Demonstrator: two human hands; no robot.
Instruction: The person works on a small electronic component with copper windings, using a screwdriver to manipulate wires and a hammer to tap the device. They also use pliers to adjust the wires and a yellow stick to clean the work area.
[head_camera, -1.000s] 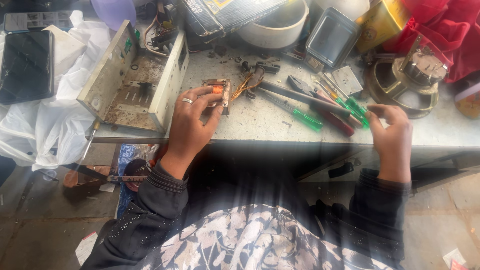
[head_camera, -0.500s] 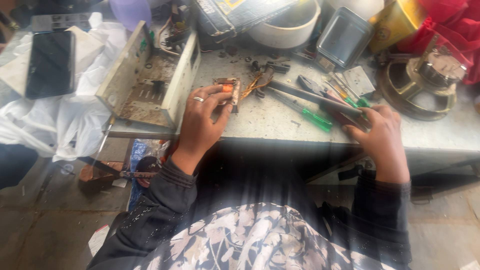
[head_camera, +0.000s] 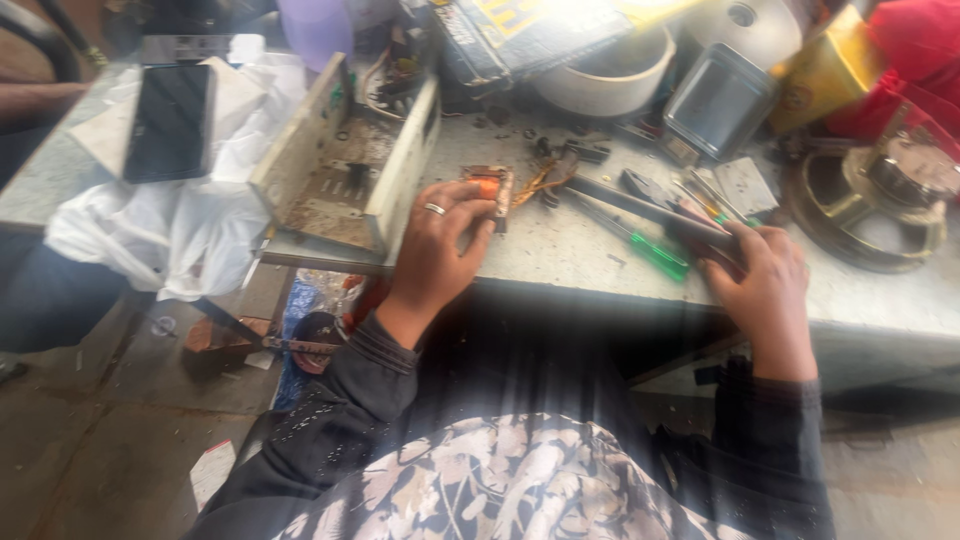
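On the table (head_camera: 560, 260), left hand (head_camera: 440, 245) pins an orange coil (head_camera: 487, 187) by the edge, fingers clenched to steady it; right hand (head_camera: 765, 285) closes its grip on a red-handled tool (head_camera: 700, 232) among screwdrivers (head_camera: 640, 245)

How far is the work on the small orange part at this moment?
Done: the small orange part lies out on the workbench, apart from the open metal chassis. In hand: the left hand holds it, and the right hand is on the tools. Left: no tool touches the part yet.
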